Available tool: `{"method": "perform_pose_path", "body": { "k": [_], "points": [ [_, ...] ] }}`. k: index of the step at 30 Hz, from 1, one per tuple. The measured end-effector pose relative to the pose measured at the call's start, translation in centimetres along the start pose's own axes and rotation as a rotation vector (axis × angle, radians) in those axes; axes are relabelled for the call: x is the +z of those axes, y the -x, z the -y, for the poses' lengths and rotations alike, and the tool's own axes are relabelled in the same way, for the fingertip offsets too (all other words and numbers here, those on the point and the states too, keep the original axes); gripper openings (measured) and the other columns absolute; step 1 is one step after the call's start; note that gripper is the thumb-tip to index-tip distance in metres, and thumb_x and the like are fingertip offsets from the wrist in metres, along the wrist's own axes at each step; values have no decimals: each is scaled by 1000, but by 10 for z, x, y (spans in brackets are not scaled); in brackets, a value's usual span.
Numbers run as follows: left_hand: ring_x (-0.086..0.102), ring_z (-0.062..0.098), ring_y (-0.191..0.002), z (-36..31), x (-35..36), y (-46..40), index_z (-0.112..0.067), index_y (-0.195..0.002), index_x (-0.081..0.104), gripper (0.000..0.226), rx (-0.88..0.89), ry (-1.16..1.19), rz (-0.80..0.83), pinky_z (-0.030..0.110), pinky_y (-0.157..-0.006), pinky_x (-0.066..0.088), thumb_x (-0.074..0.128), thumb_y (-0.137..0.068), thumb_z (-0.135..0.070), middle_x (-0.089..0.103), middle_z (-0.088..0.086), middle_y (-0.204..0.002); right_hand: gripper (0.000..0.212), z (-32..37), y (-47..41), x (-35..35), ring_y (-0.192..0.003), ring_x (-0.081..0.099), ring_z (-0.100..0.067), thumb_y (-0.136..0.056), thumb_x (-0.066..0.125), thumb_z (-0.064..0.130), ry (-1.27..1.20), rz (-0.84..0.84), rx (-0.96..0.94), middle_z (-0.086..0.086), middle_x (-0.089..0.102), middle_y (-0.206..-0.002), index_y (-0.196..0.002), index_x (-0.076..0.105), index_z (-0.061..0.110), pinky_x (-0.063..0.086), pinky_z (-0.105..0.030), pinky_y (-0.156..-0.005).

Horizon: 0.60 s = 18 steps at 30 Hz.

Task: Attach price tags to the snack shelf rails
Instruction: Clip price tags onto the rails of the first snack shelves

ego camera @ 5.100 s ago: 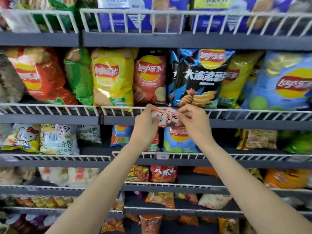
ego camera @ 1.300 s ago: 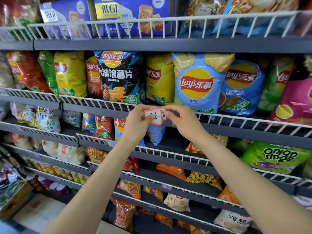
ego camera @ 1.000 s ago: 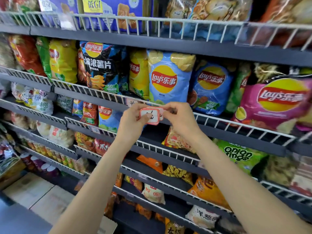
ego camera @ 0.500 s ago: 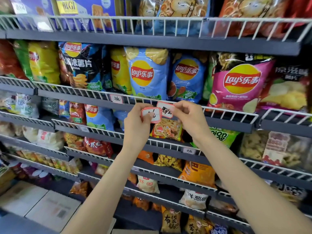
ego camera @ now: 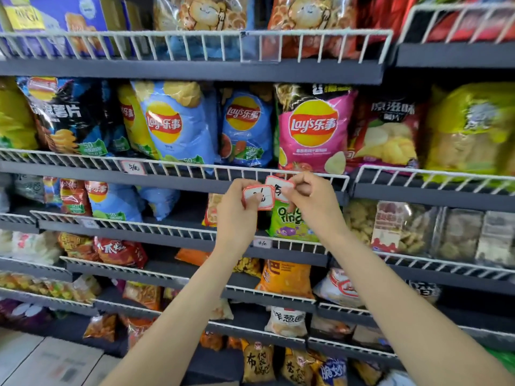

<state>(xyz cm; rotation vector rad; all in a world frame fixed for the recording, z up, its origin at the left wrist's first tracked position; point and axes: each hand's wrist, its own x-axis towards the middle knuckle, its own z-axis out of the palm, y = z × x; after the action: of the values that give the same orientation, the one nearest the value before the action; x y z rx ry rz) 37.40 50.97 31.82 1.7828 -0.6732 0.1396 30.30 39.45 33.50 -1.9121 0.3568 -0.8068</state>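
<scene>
Left hand [ego camera: 237,210]: fingers curled, thumb pressed on the face of a small stack of price tags [ego camera: 258,196], red-bordered white cards with dark handwriting. How many cards sit in the stack cannot be told; the edges blur together.

Right hand [ego camera: 312,201]: fingers pinch a single tag [ego camera: 279,188] by its right edge. This tag tilts a little and overlaps the upper right corner of the stack. Its top edge lies just below the white wire rail [ego camera: 250,174] of the chip shelf; whether it touches the wire is unclear.

Both hands are raised in front of the grey shelf edge [ego camera: 178,183], both forearms bare and reaching up from the bottom of the view.

Along the same rail to the left, one handwritten tag [ego camera: 134,168] hangs on the wire, below a light blue chip bag [ego camera: 178,123]. Directly above the hands stands a pink chip bag [ego camera: 313,129], with a smaller blue bag [ego camera: 245,126] to its left and a black bag [ego camera: 69,115] further left.

Behind the hands, one shelf down, a green onion ring bag [ego camera: 289,221] shows between the wrists. Another small tag [ego camera: 262,243] hangs on the rail below it.

Lower shelves hold mixed orange, red and yellow snack packets. Top shelf carries a purple box [ego camera: 64,23] and bags behind a wire rail.
</scene>
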Motion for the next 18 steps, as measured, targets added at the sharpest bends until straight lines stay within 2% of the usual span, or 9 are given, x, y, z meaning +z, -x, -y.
{"method": "perform_pose_path", "body": {
  "k": [4,5,8,9,11,13,15,17,18],
  "points": [
    [59,23,-76,-24,51,4,-19,-108,56,17,65,-36,59,32,-73,48,53,-93,-14,65,6,-86,6,-20,-2,-62,-44,52,-2,-89,59,5,67,-12,-45,0,63,-66,-90,56,11,43,-11,-53],
    [58,24,-75,-31,65,6,-19,-110,56,18,84,-46,79,36,-72,48,53,-93,-15,65,8,-85,9,-26,-3,-80,-44,53,-1,-89,58,5,84,-10,-61,0,64,-68,-90,57,13,43,-11,-53],
    [52,17,-63,-52,106,13,-23,-106,56,16,114,-56,98,30,-61,44,54,-92,-15,57,1,-70,16,-43,-5,-130,-47,56,-1,-90,55,4,120,17,-83,1,66,-73,-88,59,20,43,-11,-54],
    [54,18,-65,-60,119,16,-27,-104,54,17,109,-48,96,30,-62,46,54,-92,-14,59,1,-71,15,-46,-6,-146,-48,57,-1,-91,55,5,126,27,-83,4,65,-71,-88,60,20,42,-9,-52],
    [61,24,-78,-72,144,21,-31,-103,51,21,91,-34,96,38,-75,51,54,-92,-14,66,7,-84,13,-53,-8,-173,-46,56,0,-92,54,8,137,31,-88,8,63,-68,-91,61,18,41,-10,-49],
    [62,25,-84,-83,169,27,-32,-103,51,21,81,-37,92,44,-81,51,54,-92,-15,68,9,-91,11,-61,-9,-196,-45,56,0,-93,53,9,149,7,-101,7,62,-68,-94,62,15,47,-18,-51],
    [62,25,-84,-94,191,33,-29,-105,53,19,80,-39,78,41,-80,51,53,-93,-15,67,9,-93,11,-68,-8,-216,-52,59,-1,-94,52,10,146,-41,-109,6,62,-70,-95,62,15,53,-26,-56],
    [61,23,-77,-105,212,41,-24,-108,55,19,81,-35,72,36,-73,49,53,-93,-13,66,12,-86,11,-75,-4,-234,-60,60,0,-93,53,13,190,-107,-150,9,62,-73,-96,64,16,51,-21,-59],
    [59,17,-69,-111,221,44,-23,-108,56,19,89,-38,80,31,-66,47,52,-93,-12,63,9,-78,11,-78,-2,-243,-64,60,-1,-93,54,15,239,-140,-182,10,63,-77,-95,65,17,48,-17,-60]
  ]
}}
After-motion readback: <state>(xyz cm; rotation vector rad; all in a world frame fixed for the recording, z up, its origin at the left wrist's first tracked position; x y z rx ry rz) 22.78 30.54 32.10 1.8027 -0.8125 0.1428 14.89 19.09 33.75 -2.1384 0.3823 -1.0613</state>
